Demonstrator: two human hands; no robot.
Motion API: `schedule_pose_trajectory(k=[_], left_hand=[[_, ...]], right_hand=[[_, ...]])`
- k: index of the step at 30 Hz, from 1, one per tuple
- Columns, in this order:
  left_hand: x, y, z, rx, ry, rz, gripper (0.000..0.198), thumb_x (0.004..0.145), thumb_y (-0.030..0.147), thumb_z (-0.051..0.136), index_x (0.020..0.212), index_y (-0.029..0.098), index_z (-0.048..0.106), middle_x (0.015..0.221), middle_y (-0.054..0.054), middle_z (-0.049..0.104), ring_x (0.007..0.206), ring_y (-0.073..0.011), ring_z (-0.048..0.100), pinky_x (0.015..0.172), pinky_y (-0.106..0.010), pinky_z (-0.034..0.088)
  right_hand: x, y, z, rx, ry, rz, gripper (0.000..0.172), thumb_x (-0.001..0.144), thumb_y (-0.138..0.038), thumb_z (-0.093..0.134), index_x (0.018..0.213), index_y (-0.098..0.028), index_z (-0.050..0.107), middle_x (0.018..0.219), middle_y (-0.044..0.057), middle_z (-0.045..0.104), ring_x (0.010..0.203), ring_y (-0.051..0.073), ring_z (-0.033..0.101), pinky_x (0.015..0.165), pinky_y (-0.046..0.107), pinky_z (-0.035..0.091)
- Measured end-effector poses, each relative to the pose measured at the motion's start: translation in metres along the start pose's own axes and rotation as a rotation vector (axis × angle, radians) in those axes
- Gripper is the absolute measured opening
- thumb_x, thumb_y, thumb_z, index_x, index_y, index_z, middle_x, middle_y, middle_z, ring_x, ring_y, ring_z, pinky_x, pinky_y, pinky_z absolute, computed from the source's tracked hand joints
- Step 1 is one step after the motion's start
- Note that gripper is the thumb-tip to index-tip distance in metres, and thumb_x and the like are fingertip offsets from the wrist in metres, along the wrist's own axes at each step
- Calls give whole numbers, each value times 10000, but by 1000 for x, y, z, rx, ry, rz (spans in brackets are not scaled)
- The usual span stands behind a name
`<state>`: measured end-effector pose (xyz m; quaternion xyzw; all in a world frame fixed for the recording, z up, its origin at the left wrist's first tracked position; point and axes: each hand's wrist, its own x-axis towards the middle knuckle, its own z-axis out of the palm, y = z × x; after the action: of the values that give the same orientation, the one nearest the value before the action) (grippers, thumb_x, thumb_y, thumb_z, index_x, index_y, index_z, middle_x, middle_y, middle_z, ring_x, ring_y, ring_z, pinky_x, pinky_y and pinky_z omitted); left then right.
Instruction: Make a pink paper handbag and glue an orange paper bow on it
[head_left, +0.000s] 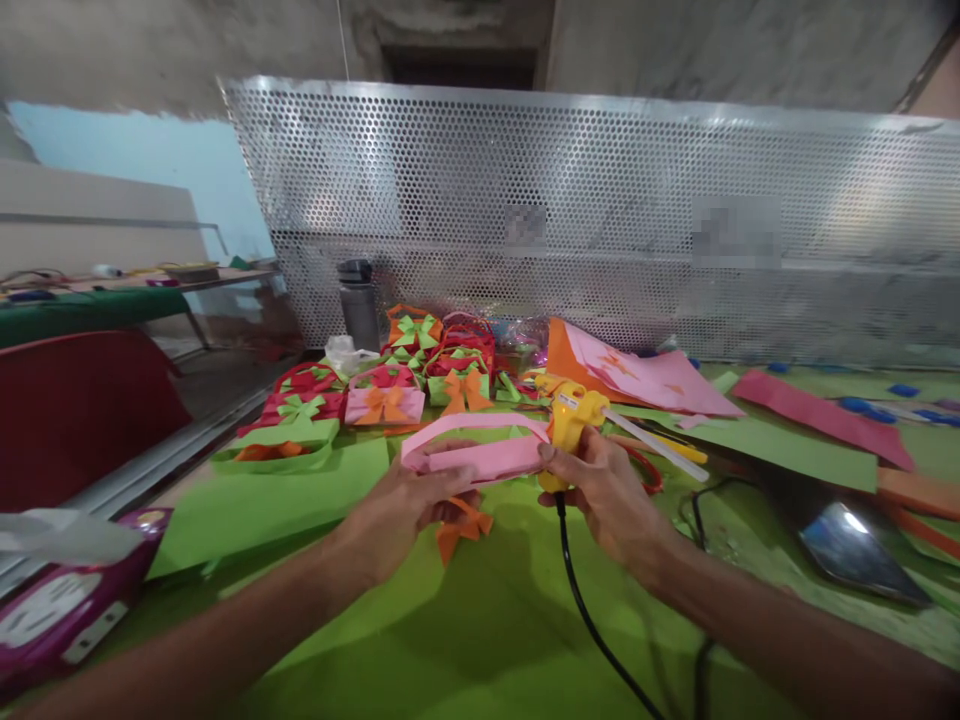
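Observation:
Between the thumb and fingers of my left hand [420,490] is a small pink paper bag [487,462] with a looped handle. My right hand [600,490] is wrapped round a yellow hot glue gun [571,425], whose nozzle points away to the left. A whitish glue stick [660,445] sticks out of its back, and a black cord [581,600] runs down from its grip. The gun is close beside the bag's right end; I cannot tell whether they touch. Just below the bag shows an orange paper bow [463,530], partly behind my left fingers.
Finished paper bags with bows [386,400] crowd the back left, near a grey bottle [360,305]. Pink sheets [652,370] lie back right. A phone [859,550] is at right, a purple tissue pack [75,600] at left. A perforated metal panel [525,180] closes the far side.

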<state>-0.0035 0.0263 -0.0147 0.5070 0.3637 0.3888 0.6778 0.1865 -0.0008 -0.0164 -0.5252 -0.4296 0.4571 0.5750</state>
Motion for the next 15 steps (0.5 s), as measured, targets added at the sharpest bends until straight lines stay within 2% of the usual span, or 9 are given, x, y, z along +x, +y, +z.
schedule_pose_trajectory(k=[4,7,10,15], left_hand=[[1,-2,2,-23,7,-28,426,623,327,739,996,160,618,767,-60,666,614,-168,624,566,-288,507],[3,-3,2,-9,45,-35,440,604,333,751,979,150,612,828,-82,678,678,-202,650,581,-305,517],[4,-2,2,11,71,-20,450,582,313,769,968,142,613,894,-96,679,754,-212,656,576,-267,512],[3,-3,2,9,16,-41,470,600,312,758,1009,145,599,807,-82,688,608,-191,658,514,-269,507]], right_hand=[[-2,-1,1,-35,16,-4,400,606,-425,702,884,-191,535,818,31,582,691,158,547,473,256,514],[-3,0,1,-69,-5,-11,400,630,-436,688,909,-194,534,825,30,580,709,165,548,464,259,521],[-4,2,1,-108,-13,-11,378,653,-435,675,907,-195,533,823,31,577,717,170,550,460,260,525],[-2,8,-1,-159,4,-47,349,654,-424,677,880,-191,549,823,40,599,700,170,566,461,254,516]])
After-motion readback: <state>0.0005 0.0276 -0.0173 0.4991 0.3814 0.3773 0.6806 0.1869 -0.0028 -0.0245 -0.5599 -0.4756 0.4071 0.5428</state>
